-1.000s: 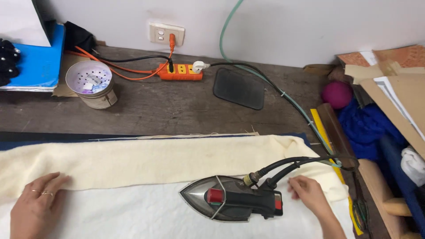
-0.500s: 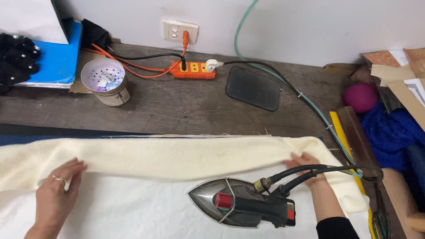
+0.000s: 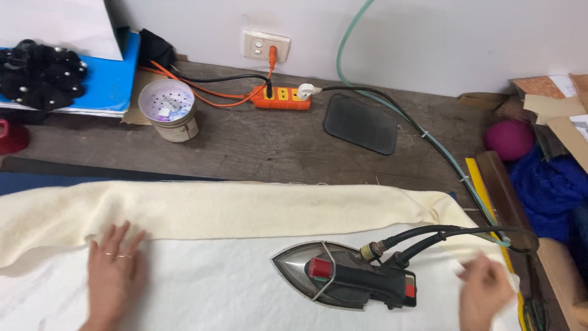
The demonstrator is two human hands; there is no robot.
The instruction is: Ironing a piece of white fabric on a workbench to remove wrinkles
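Cream cloth (image 3: 245, 211) lies folded across the desk (image 3: 263, 147), the left hand (image 3: 113, 270) pressed flat and open on it, the blurred right hand (image 3: 487, 294) gripping its right end beside the iron (image 3: 343, 282).

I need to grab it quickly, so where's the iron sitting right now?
In the head view, the iron rests on the white cloth at lower centre-right, just left of the right hand and below the cream fabric.

Tailoring workshop: steam iron (image 3: 346, 282), cream cloth (image 3: 245, 211), ruler (image 3: 484, 196).
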